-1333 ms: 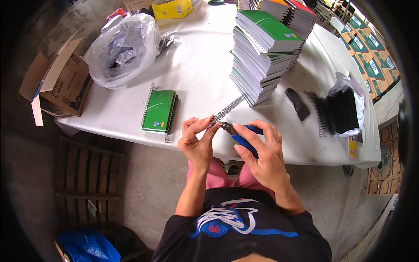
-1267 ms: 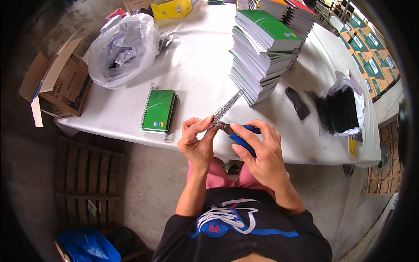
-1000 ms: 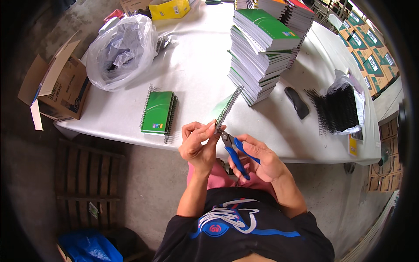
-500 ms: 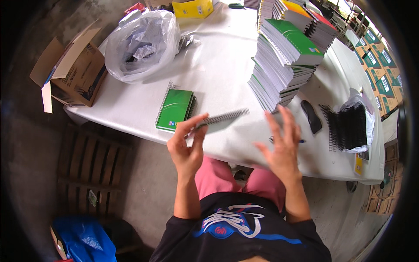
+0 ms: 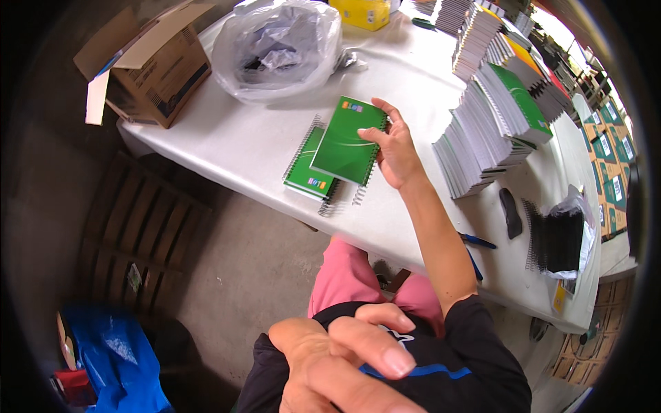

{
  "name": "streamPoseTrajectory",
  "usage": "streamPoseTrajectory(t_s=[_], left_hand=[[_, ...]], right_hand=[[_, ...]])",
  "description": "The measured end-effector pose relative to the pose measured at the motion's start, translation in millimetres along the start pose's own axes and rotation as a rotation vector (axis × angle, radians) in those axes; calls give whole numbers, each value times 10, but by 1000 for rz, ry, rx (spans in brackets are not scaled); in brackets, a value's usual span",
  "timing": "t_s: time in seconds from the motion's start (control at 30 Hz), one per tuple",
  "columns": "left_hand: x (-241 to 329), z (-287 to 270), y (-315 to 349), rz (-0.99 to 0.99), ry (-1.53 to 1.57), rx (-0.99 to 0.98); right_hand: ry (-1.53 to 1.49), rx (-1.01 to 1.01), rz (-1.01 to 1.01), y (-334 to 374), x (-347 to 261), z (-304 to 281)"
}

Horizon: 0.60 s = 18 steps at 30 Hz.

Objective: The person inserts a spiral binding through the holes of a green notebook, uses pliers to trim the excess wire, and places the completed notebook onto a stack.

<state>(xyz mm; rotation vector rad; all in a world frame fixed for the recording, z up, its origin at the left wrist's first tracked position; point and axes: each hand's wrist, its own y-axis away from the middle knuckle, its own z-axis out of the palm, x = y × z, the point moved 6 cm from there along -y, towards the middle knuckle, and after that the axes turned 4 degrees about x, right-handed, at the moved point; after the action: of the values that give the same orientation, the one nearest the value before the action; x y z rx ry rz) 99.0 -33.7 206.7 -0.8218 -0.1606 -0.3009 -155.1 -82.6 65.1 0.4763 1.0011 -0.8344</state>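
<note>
My right hand [image 5: 392, 144] grips a green spiral notebook [image 5: 341, 144] by its coil edge, thumb on the cover. A loose end of the coil sticks out past the notebook's lower corner. Partly under it, another green spiral notebook [image 5: 303, 168] lies on the white table, its own coil ends jutting out. My left hand [image 5: 351, 365] is raised close in front of my chest, fingers apart, with nothing visible in it. Beside my right forearm lies a blue-handled tool [image 5: 478, 241], partly hidden.
Tall stacks of notebook pages and green covers [image 5: 482, 134] stand at right. Near them are a dark elongated object [image 5: 510, 213] and black coils [image 5: 556, 237] in plastic. A plastic bag [image 5: 275, 51], yellow box [image 5: 361, 12] and cardboard box [image 5: 162, 69] are at the far left.
The notebook that my left hand held edge-on is now in my right hand, over the one on the table. My left hand has come back toward me. The view has shifted.
</note>
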Motion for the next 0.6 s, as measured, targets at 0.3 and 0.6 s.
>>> streamPoseTrajectory(t_s=[0.3, 0.6], left_hand=[[-49, -300, 128, 163, 364, -366], [-89, -180, 65, 0, 421, -458]], right_hand=[[310, 87, 31, -223, 637, -74], [1428, 15, -342, -111, 554, 254]])
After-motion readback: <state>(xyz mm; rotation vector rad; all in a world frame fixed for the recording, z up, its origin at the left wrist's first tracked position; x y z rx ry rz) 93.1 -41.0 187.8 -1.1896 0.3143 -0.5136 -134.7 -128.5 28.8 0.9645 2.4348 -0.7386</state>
